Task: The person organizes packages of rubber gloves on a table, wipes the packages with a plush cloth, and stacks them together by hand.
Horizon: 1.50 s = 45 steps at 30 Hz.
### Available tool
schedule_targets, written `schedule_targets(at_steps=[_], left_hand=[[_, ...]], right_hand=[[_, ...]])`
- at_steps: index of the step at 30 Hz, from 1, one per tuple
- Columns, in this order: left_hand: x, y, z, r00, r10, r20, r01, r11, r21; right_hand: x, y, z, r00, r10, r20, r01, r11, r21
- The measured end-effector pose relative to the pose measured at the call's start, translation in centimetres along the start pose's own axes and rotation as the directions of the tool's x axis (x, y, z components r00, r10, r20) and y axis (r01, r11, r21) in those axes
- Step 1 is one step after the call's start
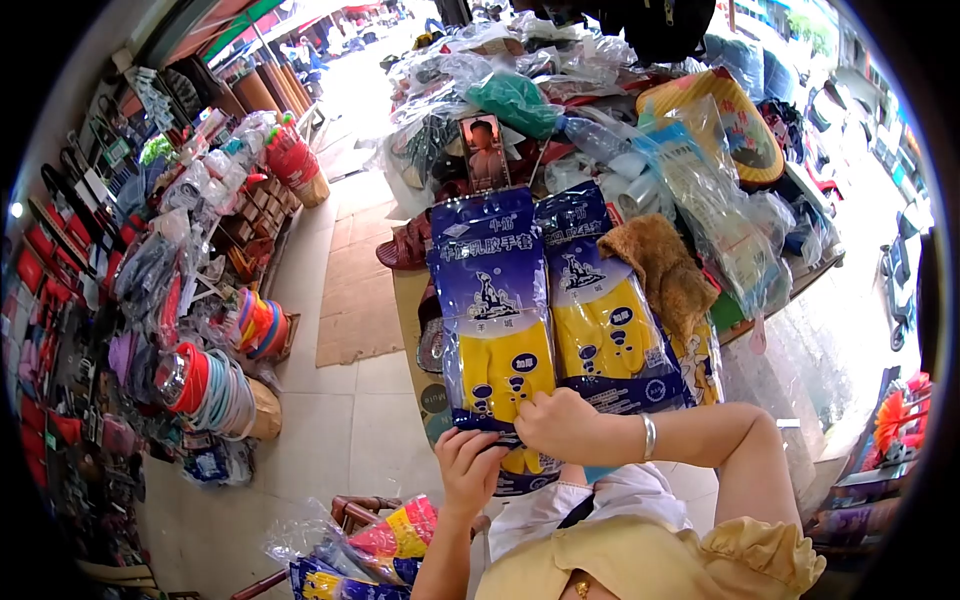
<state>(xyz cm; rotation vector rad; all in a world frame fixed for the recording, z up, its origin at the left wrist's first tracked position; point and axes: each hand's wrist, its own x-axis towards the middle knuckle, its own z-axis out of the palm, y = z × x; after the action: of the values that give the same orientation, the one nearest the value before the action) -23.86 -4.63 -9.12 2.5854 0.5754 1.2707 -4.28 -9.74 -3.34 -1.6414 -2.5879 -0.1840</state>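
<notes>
Two blue and yellow glove packets lie side by side in front of me. On the lower edge of the left packet [494, 290] my left hand [470, 465] has its fingers bent over the blue border. My right hand [555, 425], with a silver bangle at the wrist, is closed on the same packet's lower end, its fingertips pinched together. Beside it lies the right packet [605, 300], partly covered by a brown furry cloth [660, 270]. Yellow glove material shows below my hands.
Behind the packets are a propped phone [485, 152], a green bag [515, 103] and a heap of plastic-wrapped goods. More packets [385, 540] sit at the lower left. Coiled hoses [228, 395] and crowded shelves stand left; cardboard [360, 290] lies on the floor.
</notes>
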Motion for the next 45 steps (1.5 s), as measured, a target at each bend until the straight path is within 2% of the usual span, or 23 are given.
schedule_targets(at_steps=[4, 6, 7, 9, 13, 16, 18, 22, 24, 25, 27, 30, 31, 33, 34, 36, 37, 38, 41, 42, 44, 45], left_hand=[[-0.1, 0.0, 0.0, 1.0, -0.006, -0.009, 0.006, 1.0, -0.004], [-0.2, 0.0, 0.0, 1.0, -0.012, -0.018, 0.012, 1.0, -0.015], [-0.3, -0.1, 0.0, 1.0, -0.01, -0.017, 0.01, 1.0, -0.01], [-0.3, -0.2, 0.0, 1.0, -0.006, -0.015, 0.006, 1.0, -0.004], [-0.5, -0.2, 0.1, 1.0, -0.004, -0.017, 0.004, 1.0, -0.009], [-0.8, -0.2, 0.4, 0.999, 0.02, -0.03, -0.019, 1.0, 0.001], [-0.8, -0.2, 0.5, 0.999, 0.032, -0.042, -0.032, 0.999, 0.005], [-0.9, -0.5, 0.4, 0.999, 0.011, -0.044, -0.012, 1.0, -0.011], [-1.0, -0.5, 0.3, 0.999, -0.001, -0.048, 0.0, 1.0, -0.023], [-1.0, -0.4, 0.3, 0.999, -0.005, -0.046, 0.004, 1.0, -0.03], [-1.0, -0.4, 0.3, 0.999, -0.009, -0.047, 0.007, 0.999, -0.039], [-0.9, -0.3, 0.2, 0.999, -0.003, -0.04, 0.0, 0.998, -0.061], [-0.8, 0.0, -0.1, 1.0, -0.002, -0.032, 0.0, 0.999, -0.046], [-0.7, 0.6, -0.8, 1.0, 0.004, -0.022, -0.005, 1.0, -0.031], [-0.7, 0.9, -1.2, 0.997, -0.036, -0.071, 0.032, 0.997, -0.065], [-1.1, 1.4, -2.0, 0.99, -0.08, -0.118, 0.068, 0.993, -0.101], [-1.4, 1.5, -2.4, 0.986, -0.106, -0.128, 0.09, 0.988, -0.124], [-1.6, 1.5, -2.7, 0.981, -0.134, -0.139, 0.113, 0.983, -0.147], [-2.7, 2.4, -3.5, 0.987, -0.118, -0.108, 0.106, 0.988, -0.112], [-3.0, 2.8, -3.7, 0.992, -0.096, -0.078, 0.09, 0.992, -0.084], [-2.9, 4.1, -3.5, 0.998, -0.048, -0.049, 0.046, 0.998, -0.032], [-2.8, 4.6, -3.3, 0.999, -0.026, 0.02, 0.027, 0.999, -0.034]], right_hand=[[0.2, 0.8, 0.4, 1.0, 0.01, -0.025, -0.007, 0.992, 0.122], [-0.1, 1.2, -0.1, 0.998, 0.055, -0.037, -0.042, 0.96, 0.276], [-0.2, 1.2, -0.1, 0.998, 0.054, -0.035, -0.043, 0.96, 0.275], [-0.4, 1.1, 0.0, 0.991, 0.03, -0.13, -0.001, 0.977, 0.215], [-0.6, 0.9, 0.2, 0.987, 0.057, -0.149, -0.016, 0.964, 0.264], [-0.4, 0.9, 0.3, 0.996, 0.046, -0.079, -0.02, 0.954, 0.299], [0.3, 0.7, 0.8, 0.999, 0.022, 0.029, -0.032, 0.924, 0.381], [0.7, 1.0, -1.0, 0.995, 0.069, 0.067, -0.094, 0.857, 0.507], [0.6, 1.7, -2.0, 0.976, 0.065, 0.209, -0.187, 0.739, 0.647], [0.6, 2.2, -1.8, 0.975, 0.064, 0.211, -0.188, 0.74, 0.646], [0.8, 3.1, -1.5, 0.972, 0.039, 0.231, -0.23, 0.333, 0.914], [1.5, 4.3, -2.2, 0.97, -0.007, 0.242, -0.242, -0.014, 0.97], [1.8, 4.4, -2.6, 0.971, -0.005, 0.241, -0.241, -0.015, 0.971], [2.4, 4.6, -3.4, 0.966, 0.136, 0.219, -0.231, 0.081, 0.969], [2.7, 5.2, -2.7, 0.966, 0.138, 0.218, -0.231, 0.081, 0.97], [3.3, 6.7, -0.9, 0.94, 0.26, 0.222, -0.269, 0.16, 0.95], [3.2, 7.1, -0.8, 0.912, 0.279, 0.301, -0.325, 0.042, 0.945], [3.1, 7.3, -0.7, 0.912, 0.276, 0.302, -0.326, 0.045, 0.944], [2.8, 7.4, -0.3, 0.921, 0.274, 0.277, -0.328, 0.159, 0.931], [2.7, 7.3, -0.1, 0.92, 0.276, 0.28, -0.329, 0.153, 0.932], [2.6, 6.9, 0.1, 0.922, 0.38, 0.076, -0.228, 0.373, 0.9], [2.6, 6.4, -0.2, 0.922, 0.38, 0.077, -0.228, 0.371, 0.9]])
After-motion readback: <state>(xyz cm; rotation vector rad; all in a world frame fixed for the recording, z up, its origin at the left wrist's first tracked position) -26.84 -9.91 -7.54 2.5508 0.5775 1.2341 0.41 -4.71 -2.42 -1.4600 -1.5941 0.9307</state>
